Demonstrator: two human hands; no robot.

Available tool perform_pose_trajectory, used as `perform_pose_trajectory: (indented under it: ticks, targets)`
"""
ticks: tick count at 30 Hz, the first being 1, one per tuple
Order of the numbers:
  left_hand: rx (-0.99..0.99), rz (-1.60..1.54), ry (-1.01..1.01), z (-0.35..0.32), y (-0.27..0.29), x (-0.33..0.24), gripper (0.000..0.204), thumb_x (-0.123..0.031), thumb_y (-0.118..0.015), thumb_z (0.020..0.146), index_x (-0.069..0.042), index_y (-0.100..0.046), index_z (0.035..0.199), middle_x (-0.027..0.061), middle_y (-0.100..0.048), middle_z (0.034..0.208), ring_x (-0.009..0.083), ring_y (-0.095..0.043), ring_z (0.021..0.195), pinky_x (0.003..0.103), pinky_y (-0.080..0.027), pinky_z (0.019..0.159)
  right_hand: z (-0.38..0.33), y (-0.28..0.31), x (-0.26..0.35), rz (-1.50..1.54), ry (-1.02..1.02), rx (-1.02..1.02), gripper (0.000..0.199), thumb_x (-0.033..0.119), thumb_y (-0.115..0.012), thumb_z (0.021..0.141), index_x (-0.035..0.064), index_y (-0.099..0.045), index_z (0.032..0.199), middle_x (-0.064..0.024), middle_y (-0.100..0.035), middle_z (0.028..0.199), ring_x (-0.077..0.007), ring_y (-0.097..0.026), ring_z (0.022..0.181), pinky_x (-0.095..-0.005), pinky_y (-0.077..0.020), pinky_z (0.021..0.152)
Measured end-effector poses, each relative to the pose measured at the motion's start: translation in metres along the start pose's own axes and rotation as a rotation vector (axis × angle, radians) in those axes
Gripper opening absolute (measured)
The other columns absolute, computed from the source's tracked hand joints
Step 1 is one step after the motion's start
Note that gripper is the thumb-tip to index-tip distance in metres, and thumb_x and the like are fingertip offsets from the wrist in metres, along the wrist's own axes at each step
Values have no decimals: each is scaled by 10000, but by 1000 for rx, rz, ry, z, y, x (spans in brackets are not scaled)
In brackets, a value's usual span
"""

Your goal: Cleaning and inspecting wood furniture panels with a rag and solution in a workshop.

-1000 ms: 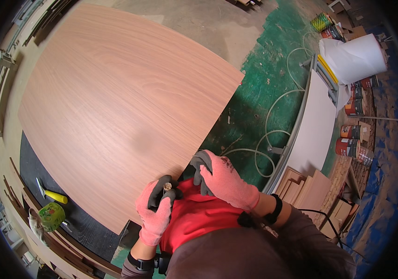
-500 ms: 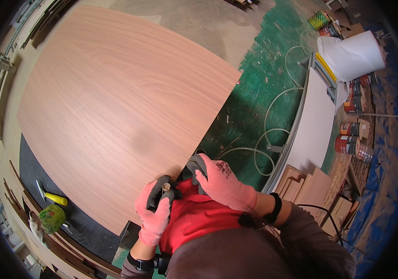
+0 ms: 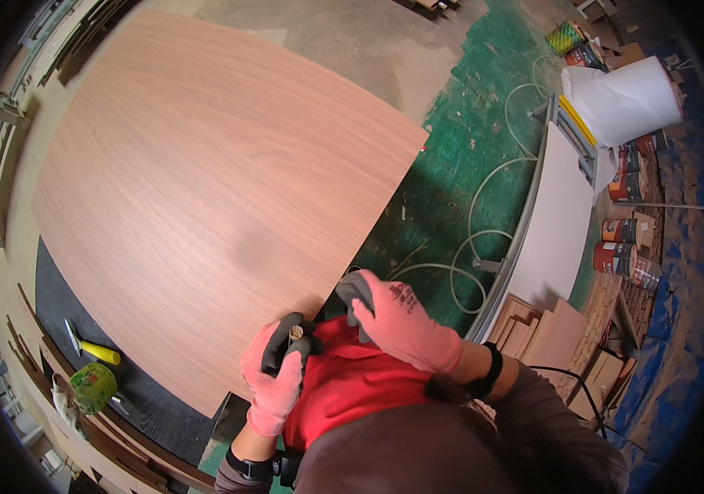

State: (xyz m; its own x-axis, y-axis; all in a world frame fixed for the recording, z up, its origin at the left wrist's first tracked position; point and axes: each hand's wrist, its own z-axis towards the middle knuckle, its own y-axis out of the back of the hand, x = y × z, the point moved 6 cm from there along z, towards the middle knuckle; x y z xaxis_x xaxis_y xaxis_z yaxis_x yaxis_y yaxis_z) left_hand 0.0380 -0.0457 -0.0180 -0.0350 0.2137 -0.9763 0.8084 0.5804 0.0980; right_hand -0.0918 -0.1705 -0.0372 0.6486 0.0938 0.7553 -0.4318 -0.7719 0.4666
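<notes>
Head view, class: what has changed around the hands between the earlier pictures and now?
Very little: the right hand has shifted slightly rightward since the picture just before. Nothing was visibly taken hold of or let go. The left hand still holds the small round-ended piece; the wood-grain panel and yellow-handled tool lie as before.
</notes>
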Motion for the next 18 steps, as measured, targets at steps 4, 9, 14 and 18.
perform_pose_trajectory:
  ticks: [4,9,14,18]
  targets:
    - [3,98,-74,1,0,-2,289,9,-551,705,50,-583,989,135,-608,851,211,-579,745,281,-455,703,-2,-3,11,-189,121,-18,338,150,-521,827,-64,-459,1082,-238,-586,779,-372,-575,728,-399,-458,646]
    - [29,44,25,-8,1,8,436,-278,-609,772,64,-567,1039,85,-587,963,162,-538,885,276,-414,811,9,17,3,-252,156,-168,263,152,-521,832,-44,-472,999,-203,-584,694,-342,-588,688,-398,-457,622]
    - [-33,74,-48,-6,2,3,284,4,-514,718,48,-584,990,126,-611,866,187,-573,758,276,-449,717,27,59,-19,397,-84,-252,150,76,-452,852,-10,-515,957,-105,-579,586,-178,-560,466,-296,-427,423]
    - [-40,19,39,-9,0,1,284,3,-510,731,51,-581,1002,90,-599,870,147,-557,774,272,-447,726,18,72,-16,519,-48,-253,172,87,-435,874,2,-515,1001,-104,-618,711,-159,-569,498,-266,-417,414]
